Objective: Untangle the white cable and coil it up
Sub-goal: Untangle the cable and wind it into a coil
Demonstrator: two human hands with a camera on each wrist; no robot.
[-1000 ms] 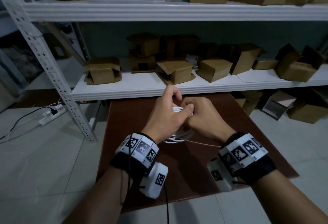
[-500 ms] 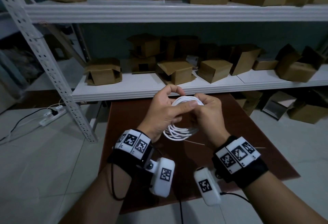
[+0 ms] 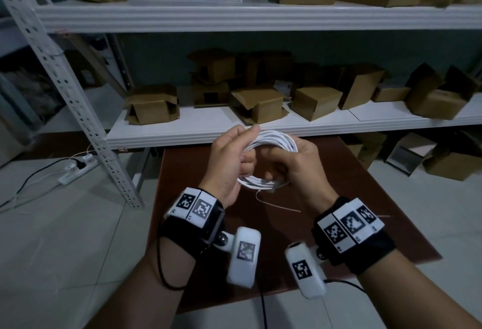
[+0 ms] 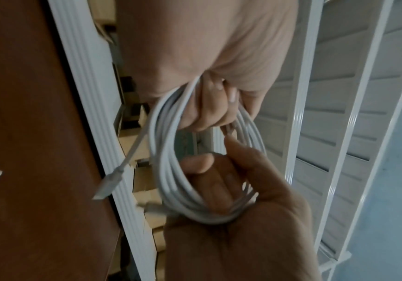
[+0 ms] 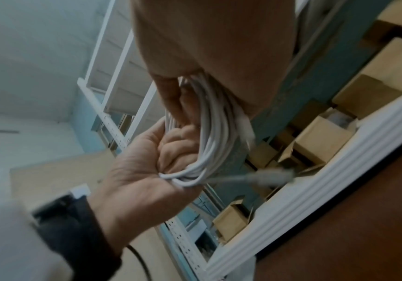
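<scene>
- The left hand [image 3: 227, 161] and right hand [image 3: 300, 164] are raised together over the bench [image 3: 365, 198], both gripping one white cable [image 3: 271, 137]: the left hand's fingers curl through the ring from one side, the right hand's fingers close on the opposite side.
- A second ago the hands were pressed knuckle to knuckle with the loops bunched out of sight; since then they have drawn apart, and the cable now shows as a round, even coil held between them.
- Just below the hands a plug end [image 4: 109, 182] hangs free from the coil on a short tail; a thin loose strand [image 3: 276, 206] lies on the bench beneath.
- I judge the untangling finished and the coiling nearly so; only the dangling tail seems left to tuck in.
- Beyond the hands, a white shelf [image 3: 391, 125] carries open cardboard boxes [image 3: 154, 107]; off to their left a power strip [image 3: 75, 169] lies on the floor.
</scene>
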